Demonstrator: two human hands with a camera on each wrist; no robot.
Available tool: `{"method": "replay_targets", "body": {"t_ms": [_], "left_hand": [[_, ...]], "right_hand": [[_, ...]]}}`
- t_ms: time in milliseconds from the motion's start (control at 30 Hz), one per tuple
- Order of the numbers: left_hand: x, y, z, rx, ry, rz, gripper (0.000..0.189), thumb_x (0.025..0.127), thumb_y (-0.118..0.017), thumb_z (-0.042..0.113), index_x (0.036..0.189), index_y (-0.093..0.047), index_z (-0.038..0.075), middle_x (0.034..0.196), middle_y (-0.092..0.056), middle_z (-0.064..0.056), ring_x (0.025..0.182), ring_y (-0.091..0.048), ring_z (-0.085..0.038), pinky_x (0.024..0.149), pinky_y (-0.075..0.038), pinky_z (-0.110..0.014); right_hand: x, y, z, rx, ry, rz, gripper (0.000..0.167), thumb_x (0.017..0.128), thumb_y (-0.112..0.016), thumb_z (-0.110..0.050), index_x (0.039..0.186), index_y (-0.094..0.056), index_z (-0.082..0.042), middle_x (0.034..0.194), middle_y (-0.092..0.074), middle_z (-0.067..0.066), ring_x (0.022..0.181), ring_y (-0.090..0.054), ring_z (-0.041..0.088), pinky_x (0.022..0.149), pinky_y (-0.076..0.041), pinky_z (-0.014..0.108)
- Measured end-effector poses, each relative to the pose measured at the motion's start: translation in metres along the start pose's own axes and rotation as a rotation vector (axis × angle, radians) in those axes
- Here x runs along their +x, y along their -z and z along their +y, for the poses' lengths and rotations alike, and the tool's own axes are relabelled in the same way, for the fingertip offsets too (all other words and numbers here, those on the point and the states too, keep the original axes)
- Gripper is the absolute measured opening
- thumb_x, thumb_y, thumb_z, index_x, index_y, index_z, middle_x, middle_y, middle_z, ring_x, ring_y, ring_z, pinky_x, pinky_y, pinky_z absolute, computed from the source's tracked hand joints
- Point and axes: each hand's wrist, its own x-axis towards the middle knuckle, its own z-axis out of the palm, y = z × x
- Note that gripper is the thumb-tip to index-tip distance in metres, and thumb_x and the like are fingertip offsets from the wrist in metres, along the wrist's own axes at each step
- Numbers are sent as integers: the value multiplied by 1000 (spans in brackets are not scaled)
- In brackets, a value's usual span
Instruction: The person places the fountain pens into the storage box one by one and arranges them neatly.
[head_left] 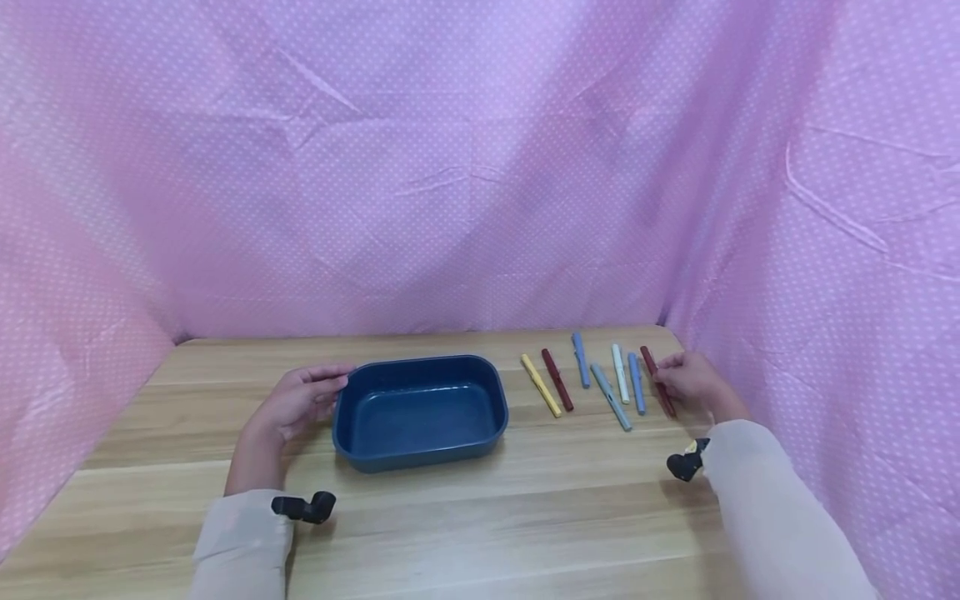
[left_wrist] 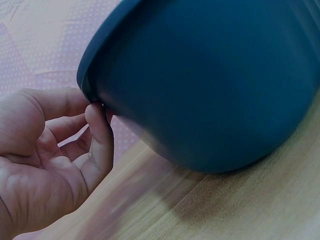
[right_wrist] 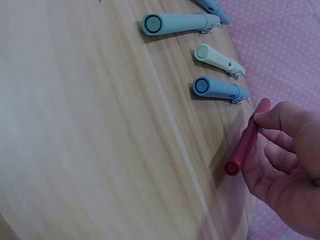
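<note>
A dark blue rectangular container (head_left: 420, 421) with rounded corners stands on the table, its inside bare. My left hand (head_left: 294, 402) holds its left rim; the left wrist view shows thumb and fingers pinching the edge of the container (left_wrist: 210, 90). At the right end of a loose row of pens, my right hand (head_left: 692, 379) grips a dark red pen (head_left: 667, 403). In the right wrist view that red pen (right_wrist: 244, 146) is between thumb and fingers, tilted, with a shadow beside it. Whether it touches the table I cannot tell.
Between container and right hand lie a yellow pen (head_left: 541, 386), another dark red pen (head_left: 557, 380), a blue pen (head_left: 581, 361), a grey-green pen (head_left: 611, 397), a pale mint pen (head_left: 620, 374) and a second blue pen (head_left: 637, 383). Pink dotted cloth (head_left: 450, 208) hangs around the wooden table (head_left: 480, 533).
</note>
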Motion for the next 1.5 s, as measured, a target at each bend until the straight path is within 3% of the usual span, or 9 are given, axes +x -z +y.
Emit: {"method": "replay_targets", "body": {"t_ms": [533, 800, 1033, 1200, 1500], "left_hand": [[0, 1, 1, 30, 1, 8, 29, 102, -65, 11, 131, -69, 5, 106, -74, 5, 87, -67, -8, 77, -57, -25], [0, 0, 0, 18, -1, 2, 27, 102, -64, 10, 128, -70, 6, 106, -74, 5, 89, -67, -8, 77, -57, -24], [-3, 2, 1, 50, 5, 8, 35, 103, -64, 12, 137, -64, 2, 111, -72, 7, 91, -66, -7, 79, -56, -24], [-4, 3, 3, 62, 2, 11, 39, 103, -64, 14, 139, -61, 1, 113, -71, 7, 92, -65, -7, 80, -56, -25], [-2, 3, 1, 48, 8, -14, 37, 104, -62, 12, 139, -61, 1, 112, -72, 7, 92, -66, -6, 79, -56, -24]], "right_hand": [[-4, 3, -26, -103, 77, 23, 32, 97, -64, -6, 120, -61, 16, 98, -72, 19, 85, -65, 20, 76, -56, 35], [-3, -1, -37, -143, 149, 19, 31, 95, -68, -7, 118, -64, 14, 98, -73, 19, 87, -67, 21, 74, -53, 28], [3, -13, -51, -102, 198, 23, 28, 92, -69, -4, 114, -65, 14, 95, -73, 17, 80, -64, 13, 68, -54, 24], [8, -23, -60, -110, 239, -8, 27, 89, -67, 0, 112, -65, 14, 91, -73, 16, 80, -66, 17, 68, -55, 25], [14, -41, -75, -136, 224, -61, 33, 92, -64, -5, 121, -63, 11, 98, -73, 17, 86, -68, 23, 73, -56, 31]]}}
